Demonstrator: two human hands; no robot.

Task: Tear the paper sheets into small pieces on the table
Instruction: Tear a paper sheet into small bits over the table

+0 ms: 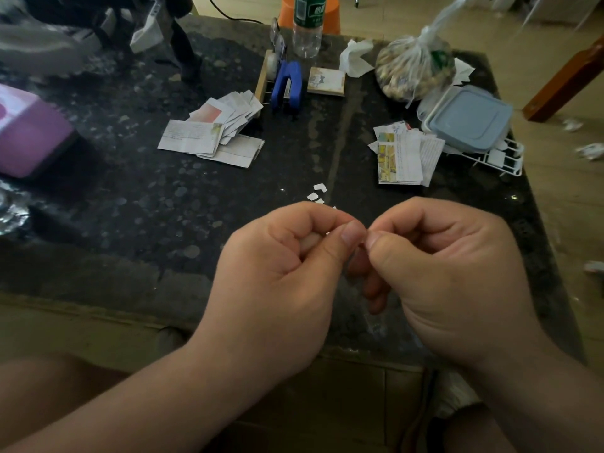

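Both hands are curling in, thumb tips meeting over the table point(147, 217). The left hand point(277, 266) is pinching a paper scrap point(327, 233), barely showing. What the right hand point(444, 273) is gripping, I cannot tell. Torn pieces point(317, 193) are lying at twelve o'clock, a paper stack point(209, 132) at eleven, a second stack point(403, 156) at one.

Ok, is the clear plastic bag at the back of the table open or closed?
Closed: the plastic bag is gathered into a tight neck above its contents; a knot cannot be made out.
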